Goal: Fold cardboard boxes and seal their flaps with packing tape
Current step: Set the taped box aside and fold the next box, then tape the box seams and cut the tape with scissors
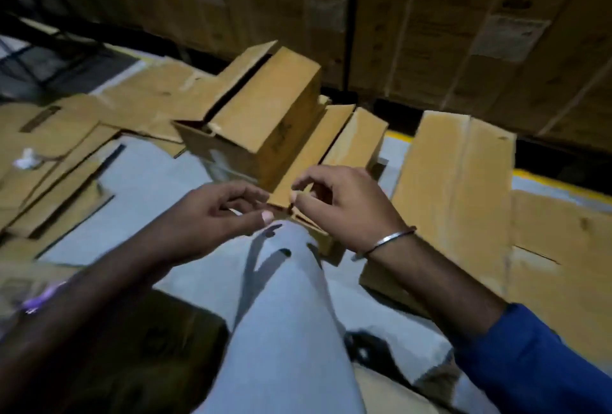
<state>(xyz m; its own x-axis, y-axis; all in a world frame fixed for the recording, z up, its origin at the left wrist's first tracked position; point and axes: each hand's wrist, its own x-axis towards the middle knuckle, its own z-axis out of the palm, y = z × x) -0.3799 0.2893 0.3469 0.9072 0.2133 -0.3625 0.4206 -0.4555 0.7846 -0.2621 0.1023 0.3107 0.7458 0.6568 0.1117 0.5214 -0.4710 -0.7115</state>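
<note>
Warehouse floor; both hands, left hand (215, 211) and right hand (337, 205), seemingly pinching box (265, 115) near flap (309, 151) corner

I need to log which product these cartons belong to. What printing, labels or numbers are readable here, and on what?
None can be read.
Stacked cartons: white labels and dark logo marks, blurred.
Small box near the hands: dark print on its side, blurred.
Flattened cardboard at left: dark strip, unreadable.
</note>
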